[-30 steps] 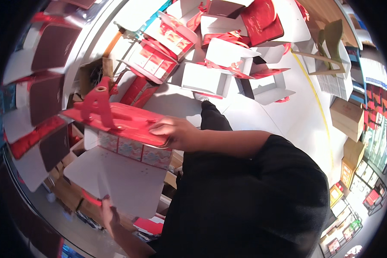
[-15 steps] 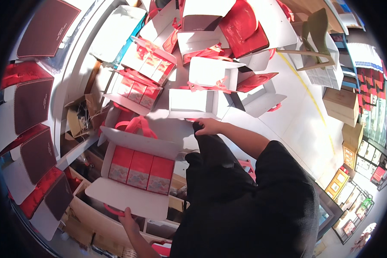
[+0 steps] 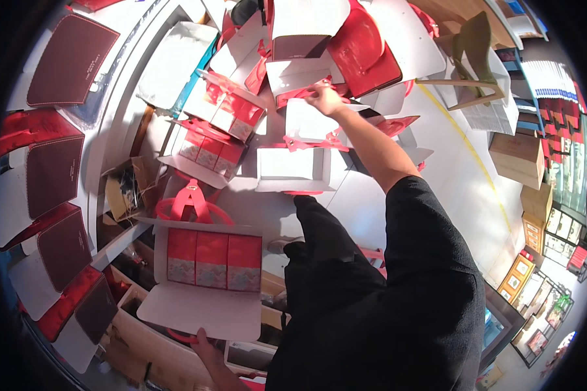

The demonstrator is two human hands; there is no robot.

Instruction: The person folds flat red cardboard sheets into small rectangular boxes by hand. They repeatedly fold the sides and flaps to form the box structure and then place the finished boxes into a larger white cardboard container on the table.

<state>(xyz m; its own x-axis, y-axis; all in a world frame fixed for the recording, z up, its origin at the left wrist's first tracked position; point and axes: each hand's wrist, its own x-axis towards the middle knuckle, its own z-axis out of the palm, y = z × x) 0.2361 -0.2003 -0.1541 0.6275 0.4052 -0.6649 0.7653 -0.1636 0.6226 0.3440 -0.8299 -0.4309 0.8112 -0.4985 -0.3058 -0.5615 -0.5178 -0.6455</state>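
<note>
My left hand point(image 3: 209, 352) grips the front flap of an opened white gift box point(image 3: 202, 313) beside its red handle, thumb on top; its other fingers are hidden below. Three red packs with grey patterned lower parts point(image 3: 195, 257) stand side by side in that box. A red strap point(image 3: 192, 203) lies behind its raised back panel. My right hand point(image 3: 326, 101) reaches far forward, its bent fingers at the upper edge of a white panel point(image 3: 310, 122) of an empty gift box, against red trim. Glare blurs exactly what the fingertips pinch. The box's white tray point(image 3: 292, 168) is in front.
Two more boxes with red packs point(image 3: 235, 107) stand beyond on the left. Other opened boxes with red lids point(image 3: 365, 49) crowd the far side. Brown-covered boxes point(image 3: 55, 169) line the left. A chair point(image 3: 473, 58) and cartons point(image 3: 518, 156) stand on the right.
My right hand has moved from my knee forward to the empty gift box. The filled box has turned slightly and tilted under my left hand, which keeps its hold.
</note>
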